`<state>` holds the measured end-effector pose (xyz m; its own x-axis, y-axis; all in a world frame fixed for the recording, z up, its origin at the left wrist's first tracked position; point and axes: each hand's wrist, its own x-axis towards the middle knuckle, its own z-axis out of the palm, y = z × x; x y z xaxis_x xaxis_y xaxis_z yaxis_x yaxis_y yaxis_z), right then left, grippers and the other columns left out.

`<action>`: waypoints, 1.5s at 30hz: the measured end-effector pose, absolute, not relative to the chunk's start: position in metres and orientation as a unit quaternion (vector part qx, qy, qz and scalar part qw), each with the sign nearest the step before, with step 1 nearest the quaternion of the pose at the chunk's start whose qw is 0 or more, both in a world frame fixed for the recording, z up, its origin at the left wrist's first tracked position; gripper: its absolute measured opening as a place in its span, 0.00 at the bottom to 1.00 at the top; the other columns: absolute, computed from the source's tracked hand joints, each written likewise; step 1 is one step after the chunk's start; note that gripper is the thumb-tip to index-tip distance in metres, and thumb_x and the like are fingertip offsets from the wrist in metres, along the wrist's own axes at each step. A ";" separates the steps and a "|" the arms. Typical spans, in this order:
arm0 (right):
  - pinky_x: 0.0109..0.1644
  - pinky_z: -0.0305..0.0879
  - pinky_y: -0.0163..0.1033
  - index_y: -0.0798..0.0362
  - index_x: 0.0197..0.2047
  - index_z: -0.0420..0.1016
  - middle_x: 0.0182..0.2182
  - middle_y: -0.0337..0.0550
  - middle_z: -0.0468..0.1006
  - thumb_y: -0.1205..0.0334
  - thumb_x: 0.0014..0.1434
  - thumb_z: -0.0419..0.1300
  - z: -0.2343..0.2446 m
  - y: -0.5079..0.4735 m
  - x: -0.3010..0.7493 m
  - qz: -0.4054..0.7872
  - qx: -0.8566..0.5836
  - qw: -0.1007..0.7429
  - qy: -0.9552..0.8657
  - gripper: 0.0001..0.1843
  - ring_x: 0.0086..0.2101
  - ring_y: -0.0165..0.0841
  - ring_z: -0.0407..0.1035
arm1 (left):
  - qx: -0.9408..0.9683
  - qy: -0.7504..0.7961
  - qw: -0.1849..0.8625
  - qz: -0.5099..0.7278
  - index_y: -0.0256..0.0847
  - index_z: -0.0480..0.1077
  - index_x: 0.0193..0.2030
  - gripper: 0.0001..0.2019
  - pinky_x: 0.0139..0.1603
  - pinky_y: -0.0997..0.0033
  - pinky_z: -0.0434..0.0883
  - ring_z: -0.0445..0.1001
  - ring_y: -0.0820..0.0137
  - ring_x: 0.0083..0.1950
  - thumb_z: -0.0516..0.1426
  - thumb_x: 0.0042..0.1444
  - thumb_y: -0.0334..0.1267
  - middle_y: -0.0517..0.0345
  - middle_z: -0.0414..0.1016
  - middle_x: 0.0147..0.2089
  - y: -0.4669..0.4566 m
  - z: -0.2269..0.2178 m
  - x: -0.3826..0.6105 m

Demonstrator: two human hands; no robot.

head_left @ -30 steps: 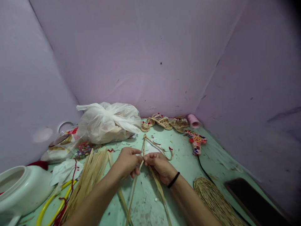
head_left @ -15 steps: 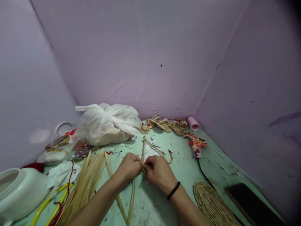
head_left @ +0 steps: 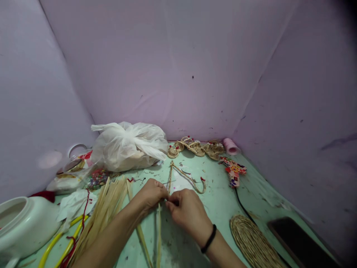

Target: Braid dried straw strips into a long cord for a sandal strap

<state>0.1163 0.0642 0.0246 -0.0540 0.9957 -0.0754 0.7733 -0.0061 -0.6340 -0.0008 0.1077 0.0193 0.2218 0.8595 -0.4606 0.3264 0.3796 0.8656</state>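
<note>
A twisted straw cord [head_left: 170,178] runs from my hands up to a small tip near the middle of the table, then bends back right to an end bound with red thread. My left hand [head_left: 154,192] is closed, pinching the cord at its near end. Just right of it, my right hand [head_left: 187,209] is closed too, thumb and finger pinched on the same cord. The fingertips hide the exact grip point. Below the hands hangs a flat straw strip [head_left: 158,238]. To the left of the forearm lies a bundle of dry straw strips [head_left: 107,203].
Yellow-handled scissors [head_left: 50,245] and a white jar [head_left: 36,223] on its side lie left. Behind are a white plastic bag [head_left: 131,147] and small straw sandals [head_left: 195,148]. At right are a patterned glue gun [head_left: 232,169], woven oval mat [head_left: 253,238] and phone [head_left: 298,240].
My right hand has shifted slightly down and left, its fingertips now lower on the cord. My left hand moved a little up and left. The hanging strip swung slightly right at its lower end.
</note>
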 end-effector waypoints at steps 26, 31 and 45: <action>0.23 0.45 0.31 0.57 0.18 0.68 0.15 0.37 0.65 0.75 0.40 0.47 0.004 0.084 0.125 0.350 -0.612 0.237 -0.668 0.10 0.20 0.25 0.55 | 0.605 0.520 0.574 0.184 0.37 0.58 0.13 0.04 0.18 0.76 0.42 0.45 0.81 0.16 0.50 0.32 0.32 0.68 0.49 0.11 0.110 0.008 -0.005; 0.20 0.43 0.30 0.56 0.14 0.62 0.12 0.33 0.55 0.67 0.45 0.49 -0.007 0.087 0.124 0.438 -0.602 0.314 -0.589 0.11 0.17 0.23 0.48 | 0.613 0.492 0.591 0.181 0.37 0.57 0.13 0.04 0.19 0.75 0.42 0.44 0.81 0.16 0.49 0.32 0.31 0.68 0.48 0.12 0.111 0.007 -0.008; 0.21 0.47 0.30 0.58 0.14 0.67 0.12 0.35 0.64 0.66 0.35 0.56 -0.011 0.082 0.116 0.591 -0.548 0.449 -0.385 0.04 0.16 0.22 0.52 | 0.728 0.637 0.233 0.102 0.36 0.70 0.25 0.05 0.35 0.69 0.59 0.68 0.61 0.34 0.53 0.42 0.32 0.47 0.69 0.26 0.060 0.036 0.022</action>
<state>0.1159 0.0821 -0.0108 0.0036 0.9535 -0.3014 -0.1097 -0.2992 -0.9479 0.0218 0.0595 0.0355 0.1679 0.9746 -0.1480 0.8798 -0.0804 0.4684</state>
